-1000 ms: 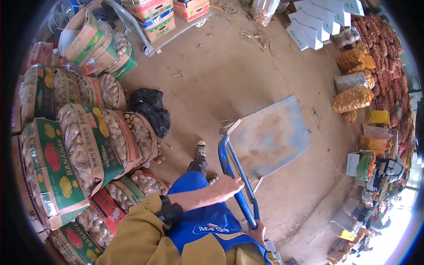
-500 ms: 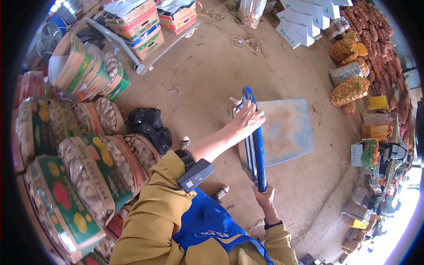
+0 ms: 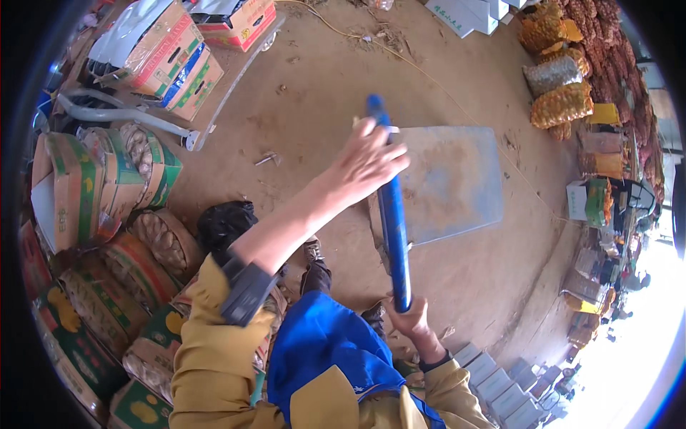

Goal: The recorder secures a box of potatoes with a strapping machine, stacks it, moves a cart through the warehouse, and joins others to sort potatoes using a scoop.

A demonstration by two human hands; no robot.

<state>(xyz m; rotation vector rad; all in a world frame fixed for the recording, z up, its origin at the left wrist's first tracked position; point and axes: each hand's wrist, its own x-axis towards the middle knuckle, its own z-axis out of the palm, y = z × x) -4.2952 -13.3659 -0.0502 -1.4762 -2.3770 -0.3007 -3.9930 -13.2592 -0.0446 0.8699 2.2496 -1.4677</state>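
A platform trolley stands in front of me, with a dusty blue-grey flat deck [image 3: 450, 189] and a blue tubular handle [image 3: 397, 243]. My left hand [image 3: 371, 159] lies over the far part of the handle, its fingers curled round the bar and slightly blurred. The near end of the bar is in my right hand [image 3: 411, 318], whose fingers are closed on it. The bar hides the deck's left edge in part. A dark rectangular device [image 3: 249, 293] is strapped to my left forearm.
Stacked cartons [image 3: 153, 61] stand on a grey-framed cart [image 3: 132, 111] at far left. Bagged produce [image 3: 146, 272] and a black plastic bag [image 3: 225, 227] lie at left. Net sacks [image 3: 561, 104] line the right. A thin yellow cord [image 3: 421, 69] crosses the brown floor. White boxes [image 3: 493, 382] sit at lower right.
My view has shifted, and the left-hand stacks look lower. The handle's far end appears higher and further left. Both hands remain on the bar; white boxes have come into view at lower right.
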